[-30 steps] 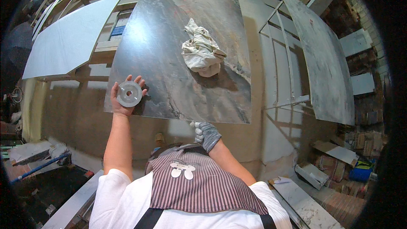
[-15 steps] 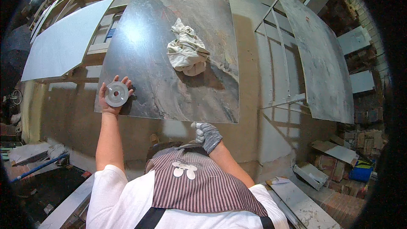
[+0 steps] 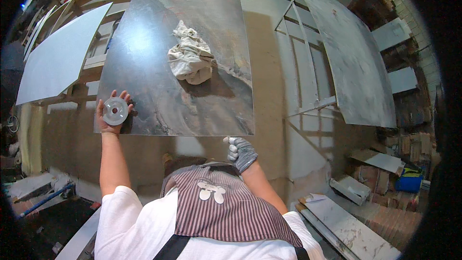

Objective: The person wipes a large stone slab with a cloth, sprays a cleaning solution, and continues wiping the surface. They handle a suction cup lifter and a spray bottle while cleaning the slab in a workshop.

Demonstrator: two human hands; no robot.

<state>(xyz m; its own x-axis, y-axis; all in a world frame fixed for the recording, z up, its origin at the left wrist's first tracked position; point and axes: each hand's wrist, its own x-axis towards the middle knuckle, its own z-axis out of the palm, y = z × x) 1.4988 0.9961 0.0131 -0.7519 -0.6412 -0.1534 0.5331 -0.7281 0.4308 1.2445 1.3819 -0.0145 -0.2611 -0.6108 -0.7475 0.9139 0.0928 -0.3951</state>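
My bare left hand (image 3: 126, 97) is at the near left corner of a polished grey-brown stone slab (image 3: 159, 115). A round, translucent disc (image 3: 121, 118) with a hole in its middle rests in its upturned palm, fingers curled up past the rim. My right hand (image 3: 240, 153), in a grey work glove, is closed just off the slab's near edge, thumb toward the left. Whatever those fingers may hold is hidden. A crumpled off-white cloth (image 3: 191, 58) lies on the slab beyond both hands.
To the left, a pale slab (image 3: 62, 53) lies on a wooden frame. On the right a mottled grey slab (image 3: 356, 62) rests on a metal frame (image 3: 308, 48). Stone offcuts (image 3: 346, 221) and a blue container (image 3: 409, 180) are at the lower right.
The view has shifted, so the slab and cloth appear further left. My left hand still holds the disc by the corner; my right hand stays closed near the edge.
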